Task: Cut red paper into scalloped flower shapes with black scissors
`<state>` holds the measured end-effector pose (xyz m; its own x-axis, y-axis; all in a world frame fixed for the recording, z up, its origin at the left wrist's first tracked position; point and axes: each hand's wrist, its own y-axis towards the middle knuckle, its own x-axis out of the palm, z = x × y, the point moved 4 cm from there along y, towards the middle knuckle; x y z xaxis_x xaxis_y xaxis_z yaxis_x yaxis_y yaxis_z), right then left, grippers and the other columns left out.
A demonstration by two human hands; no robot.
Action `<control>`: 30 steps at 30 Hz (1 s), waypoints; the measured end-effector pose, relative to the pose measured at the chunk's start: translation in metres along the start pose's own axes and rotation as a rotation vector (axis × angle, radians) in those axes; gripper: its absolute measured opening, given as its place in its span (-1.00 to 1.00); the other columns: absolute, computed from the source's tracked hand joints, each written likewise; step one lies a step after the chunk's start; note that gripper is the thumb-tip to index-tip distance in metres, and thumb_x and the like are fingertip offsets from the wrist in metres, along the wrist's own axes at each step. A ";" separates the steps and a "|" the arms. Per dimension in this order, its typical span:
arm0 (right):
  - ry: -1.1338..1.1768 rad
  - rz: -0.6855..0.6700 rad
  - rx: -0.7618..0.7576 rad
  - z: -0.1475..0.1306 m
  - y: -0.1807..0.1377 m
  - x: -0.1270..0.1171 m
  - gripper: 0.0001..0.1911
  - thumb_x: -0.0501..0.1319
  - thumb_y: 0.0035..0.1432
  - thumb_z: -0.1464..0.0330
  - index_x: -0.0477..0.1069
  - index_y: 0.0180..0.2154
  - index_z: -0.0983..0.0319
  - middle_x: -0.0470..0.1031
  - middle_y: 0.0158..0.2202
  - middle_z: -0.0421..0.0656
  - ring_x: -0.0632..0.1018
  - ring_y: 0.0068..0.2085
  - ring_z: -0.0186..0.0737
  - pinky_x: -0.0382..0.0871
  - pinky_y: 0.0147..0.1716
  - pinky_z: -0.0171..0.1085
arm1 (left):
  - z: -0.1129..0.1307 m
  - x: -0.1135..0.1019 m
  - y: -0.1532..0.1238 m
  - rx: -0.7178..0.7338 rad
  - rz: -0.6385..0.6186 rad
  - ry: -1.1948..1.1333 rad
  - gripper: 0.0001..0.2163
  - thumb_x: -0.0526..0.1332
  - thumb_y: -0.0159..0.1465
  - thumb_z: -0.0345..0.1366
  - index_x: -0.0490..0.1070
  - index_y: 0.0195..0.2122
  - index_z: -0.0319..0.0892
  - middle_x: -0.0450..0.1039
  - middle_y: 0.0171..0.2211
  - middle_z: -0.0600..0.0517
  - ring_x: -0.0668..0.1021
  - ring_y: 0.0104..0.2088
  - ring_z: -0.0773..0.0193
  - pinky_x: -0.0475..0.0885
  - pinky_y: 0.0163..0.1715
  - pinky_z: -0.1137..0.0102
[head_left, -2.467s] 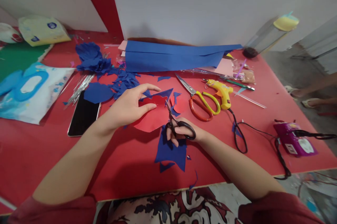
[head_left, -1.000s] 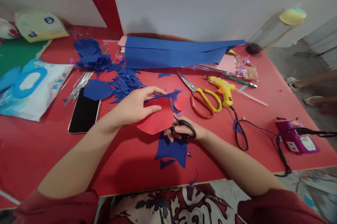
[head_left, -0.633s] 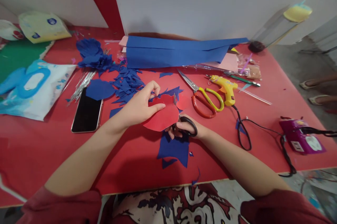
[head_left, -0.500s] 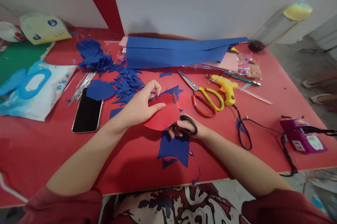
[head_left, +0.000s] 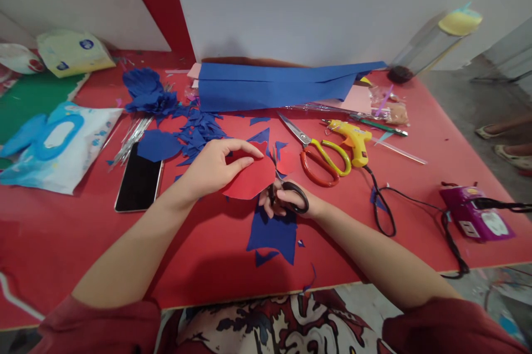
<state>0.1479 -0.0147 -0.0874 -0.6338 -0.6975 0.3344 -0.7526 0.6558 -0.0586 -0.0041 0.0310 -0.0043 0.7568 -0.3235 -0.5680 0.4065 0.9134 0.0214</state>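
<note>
Between its thumb and fingers, my left hand (head_left: 218, 168) pinches a piece of red paper (head_left: 252, 178) with an uneven upper edge. My right hand (head_left: 279, 199) is closed around black-handled scissors (head_left: 298, 197), fingers in the loops. The scissor blades point up and away from me, slightly parted, at the right edge of the red paper. Below my hands lies a piece of blue paper (head_left: 273, 237) with a jagged lower edge. Blue paper scraps (head_left: 200, 133) are heaped beyond my left hand.
Large scissors (head_left: 320, 157) and a yellow glue gun (head_left: 353, 140) lie to the right, its cord running toward a purple power box (head_left: 476, 213). At left are a phone (head_left: 137, 185) and a wipes pack (head_left: 70, 143). Folded blue paper (head_left: 270, 88) lies against the wall.
My left hand has drawn the red paper slightly left, away from the scissors. The blades now show more fully beside the paper's edge.
</note>
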 end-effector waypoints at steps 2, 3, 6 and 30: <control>-0.030 -0.019 0.001 -0.001 0.000 0.000 -0.45 0.16 0.06 -0.03 0.40 -0.32 0.40 0.45 -0.57 -0.17 0.28 -0.67 -0.47 0.08 -0.68 -0.42 | -0.001 0.000 0.000 0.010 -0.014 0.017 -0.84 0.15 0.19 -0.33 0.53 -0.31 -0.15 0.58 -0.24 0.04 0.56 -0.20 0.26 0.41 -0.10 0.40; -0.041 -0.022 0.002 -0.001 0.000 0.000 -0.45 0.16 0.06 -0.03 0.40 -0.32 0.40 0.45 -0.57 -0.17 0.28 -0.67 -0.47 0.08 -0.68 -0.41 | -0.001 0.000 0.000 0.016 -0.024 0.027 -0.84 0.15 0.18 -0.34 0.54 -0.31 -0.14 0.59 -0.25 0.05 0.56 -0.20 0.26 0.41 -0.10 0.40; -0.058 -0.032 0.004 -0.001 -0.001 -0.001 -0.45 0.14 0.08 -0.02 0.40 -0.31 0.40 0.44 -0.56 -0.17 0.28 -0.67 -0.47 0.10 -0.68 -0.41 | 0.001 0.000 -0.001 0.028 -0.047 0.053 -0.84 0.16 0.18 -0.35 0.54 -0.31 -0.13 0.59 -0.26 0.07 0.57 -0.21 0.28 0.40 -0.09 0.42; -0.092 0.002 0.046 0.001 0.001 0.002 -0.48 0.15 0.09 -0.01 0.38 -0.32 0.38 0.43 -0.58 -0.19 0.28 -0.68 -0.47 0.12 -0.69 -0.43 | 0.004 -0.001 -0.002 0.057 0.013 0.037 -0.86 0.17 0.20 -0.40 0.53 -0.32 -0.14 0.59 -0.27 0.11 0.57 -0.22 0.35 0.40 -0.10 0.49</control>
<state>0.1457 -0.0159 -0.0871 -0.6473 -0.7211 0.2470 -0.7574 0.6448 -0.1028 -0.0037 0.0287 0.0001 0.7432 -0.3009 -0.5975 0.4257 0.9017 0.0754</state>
